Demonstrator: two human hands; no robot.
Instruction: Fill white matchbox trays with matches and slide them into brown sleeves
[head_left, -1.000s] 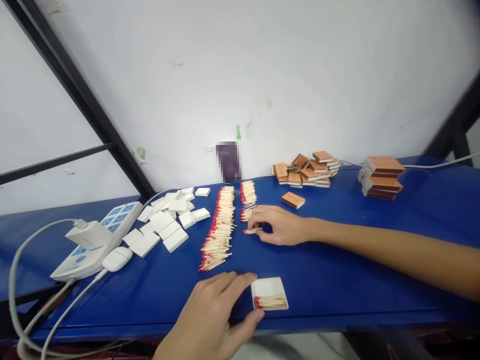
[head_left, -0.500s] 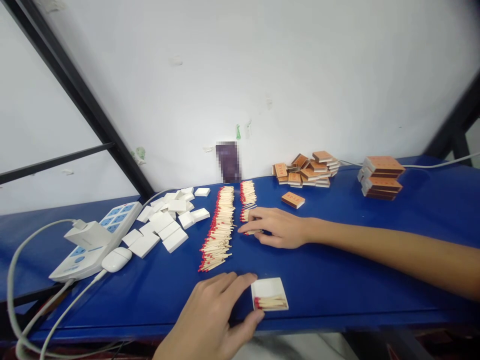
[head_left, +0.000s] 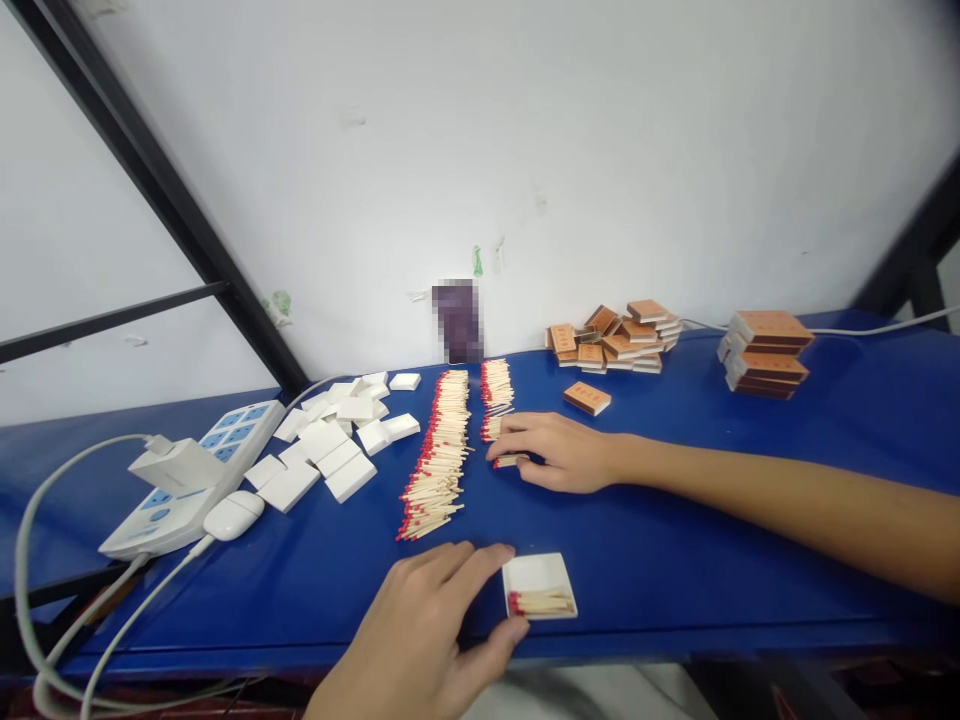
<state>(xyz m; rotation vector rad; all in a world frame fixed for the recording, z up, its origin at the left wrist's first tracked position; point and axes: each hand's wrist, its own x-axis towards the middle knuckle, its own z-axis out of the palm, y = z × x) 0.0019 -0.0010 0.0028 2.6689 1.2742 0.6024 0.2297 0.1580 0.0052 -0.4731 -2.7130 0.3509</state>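
Note:
A white matchbox tray (head_left: 537,572) lies near the table's front edge, with red-tipped matches (head_left: 546,602) along its near side. The thumb and index finger of my left hand (head_left: 431,625) hold its left corners. Farther back, my right hand (head_left: 559,450) is at the near end of the short row of matches (head_left: 496,380). Its thumb and fingers are closed around a small bunch of matches (head_left: 510,461), partly hidden by the fingers. Left of this hand runs a longer row of matches (head_left: 439,450).
White trays (head_left: 337,445) are heaped at the left, beside a power strip (head_left: 232,440) with a charger, cables and a white earphone case (head_left: 234,517). Orange matchboxes (head_left: 622,340) pile up by the wall; one matchbox (head_left: 587,398) lies apart. A matchbox stack (head_left: 769,355) stands at the right.
My right hand has shifted slightly right, and the matches at its fingertips show more as a compact bunch. My left hand and the tray have stayed in place.

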